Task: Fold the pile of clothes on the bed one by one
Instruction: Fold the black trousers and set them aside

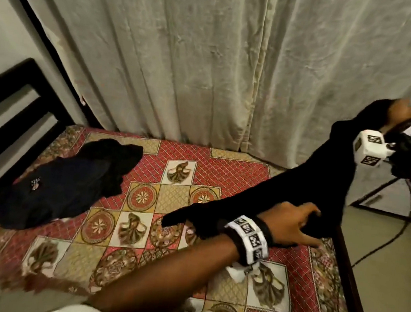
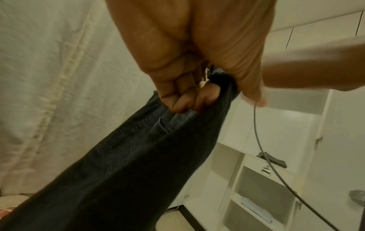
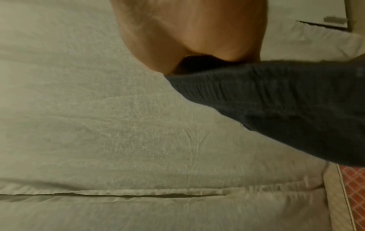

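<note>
A long dark garment point(image 1: 309, 180) stretches from the bed's right side up toward the curtain. My right hand point(image 1: 402, 111) holds its top end high at the upper right; in the right wrist view the hand point(image 3: 187, 39) grips a ribbed band of the garment point(image 3: 296, 101). My left hand point(image 1: 293, 220) reaches across low and grips the garment's middle; its fingers point(image 2: 183, 100) are curled into the cloth point(image 2: 128, 171). The garment's lower end lies on the patterned bedcover point(image 1: 223, 172). A pile of dark clothes point(image 1: 67, 186) lies at the bed's left.
A pale curtain point(image 1: 182, 66) hangs close behind the bed. A dark headboard point(image 1: 18, 94) stands at the left, and the bed's dark frame edge point(image 1: 349, 263) runs along the right. White cabinet shelves point(image 2: 276, 179) and a thin cable point(image 2: 256, 132) are to the right.
</note>
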